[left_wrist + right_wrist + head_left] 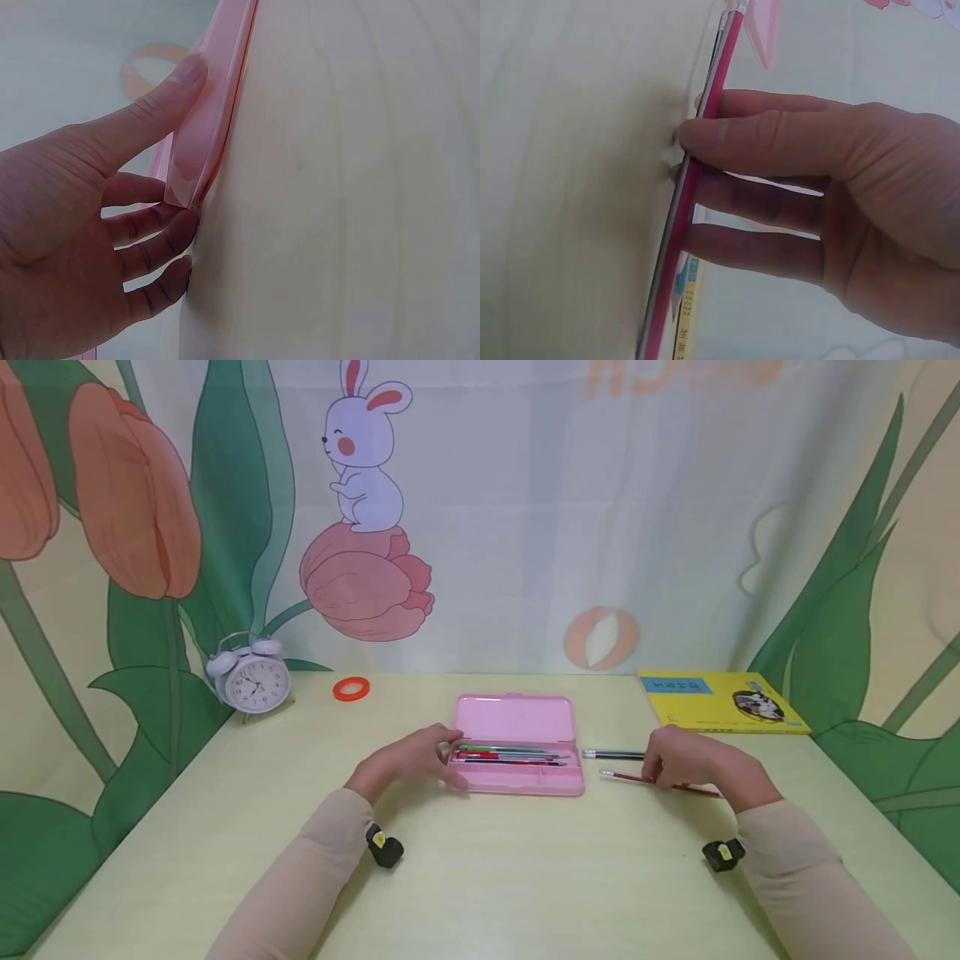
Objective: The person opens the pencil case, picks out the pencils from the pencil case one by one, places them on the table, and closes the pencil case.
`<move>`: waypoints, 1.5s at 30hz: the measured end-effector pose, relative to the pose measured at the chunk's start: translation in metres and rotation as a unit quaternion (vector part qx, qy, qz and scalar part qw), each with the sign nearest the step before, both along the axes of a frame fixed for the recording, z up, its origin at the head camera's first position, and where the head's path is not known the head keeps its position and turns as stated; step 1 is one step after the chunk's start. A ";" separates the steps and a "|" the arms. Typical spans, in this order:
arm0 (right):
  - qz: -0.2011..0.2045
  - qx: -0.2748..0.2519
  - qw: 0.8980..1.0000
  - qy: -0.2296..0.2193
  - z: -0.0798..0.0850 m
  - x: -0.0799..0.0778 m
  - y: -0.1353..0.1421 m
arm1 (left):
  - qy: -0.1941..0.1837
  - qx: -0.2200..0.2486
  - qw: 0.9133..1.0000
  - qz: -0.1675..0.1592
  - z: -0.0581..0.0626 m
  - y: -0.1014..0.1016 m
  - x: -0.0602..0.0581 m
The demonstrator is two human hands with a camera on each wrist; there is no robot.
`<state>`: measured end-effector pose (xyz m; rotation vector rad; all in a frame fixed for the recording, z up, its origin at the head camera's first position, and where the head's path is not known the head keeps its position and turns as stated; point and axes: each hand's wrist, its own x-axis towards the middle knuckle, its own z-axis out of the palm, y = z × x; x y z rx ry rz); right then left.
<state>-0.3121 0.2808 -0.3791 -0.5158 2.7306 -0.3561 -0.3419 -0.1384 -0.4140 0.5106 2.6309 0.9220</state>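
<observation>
A pink pencil case (513, 720) lies with its lid folded back, several pencils (510, 753) in its long compartment. My left hand (414, 755) holds the case's left end, the thumb against the front wall and the fingers curled at the corner. To the right of the case, my right hand (684, 756) pinches a red pencil (626, 777) between thumb and fingers, close over the table. Its silver end points toward the case. Just behind it lie dark pencils (611, 754), partly hidden by the right hand.
A yellow book (697, 706) lies at the back right. Toward the back left stands a white alarm clock (257, 683), with a red tape roll (351, 697) beside it. A printed curtain (495, 527) hangs behind the table (517, 877).
</observation>
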 end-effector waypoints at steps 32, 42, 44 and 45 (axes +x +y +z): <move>0.032 -0.003 0.999 0.044 -0.004 -0.006 0.005 | 0.003 -0.002 1.000 -0.005 -0.001 -0.001 -0.001; 0.039 0.023 0.996 0.080 -0.010 -0.015 -0.002 | 0.008 -0.003 1.000 -0.015 0.000 0.000 -0.003; 0.044 0.029 0.995 0.089 -0.010 -0.016 -0.004 | 0.008 -0.004 1.000 -0.015 0.000 0.001 -0.002; 0.046 0.030 0.994 0.091 -0.010 -0.016 -0.005 | 0.006 -0.004 1.000 -0.014 -0.001 0.001 -0.002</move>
